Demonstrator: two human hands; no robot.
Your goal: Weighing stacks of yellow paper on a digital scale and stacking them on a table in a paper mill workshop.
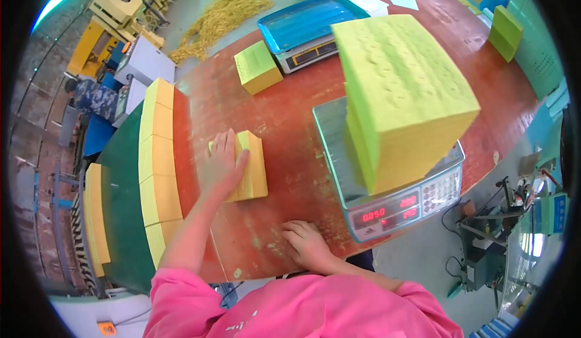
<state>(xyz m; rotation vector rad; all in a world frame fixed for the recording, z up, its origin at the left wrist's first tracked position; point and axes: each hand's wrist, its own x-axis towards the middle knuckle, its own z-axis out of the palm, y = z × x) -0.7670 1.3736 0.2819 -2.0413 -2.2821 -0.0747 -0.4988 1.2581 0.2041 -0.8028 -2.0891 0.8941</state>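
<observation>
Left hand [223,167]: fingers extended, thumb apart, laid over a yellow paper stack [255,165] at centre-left of frame; whether it grips cannot be told. Right hand [307,246]: fingers loosely bent, resting on the red table [296,150], lower centre, nothing visible held. Taller stack [411,90] stands on a scale [387,214], right of centre.

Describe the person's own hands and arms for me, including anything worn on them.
The left hand and right hand are both bare: no gloves, and no watch or bracelet shows at either wrist. The left forearm and right forearm are uncovered too. Higher up, plain, loose, bright pink sleeves cover the arms, matching the pink top.
</observation>
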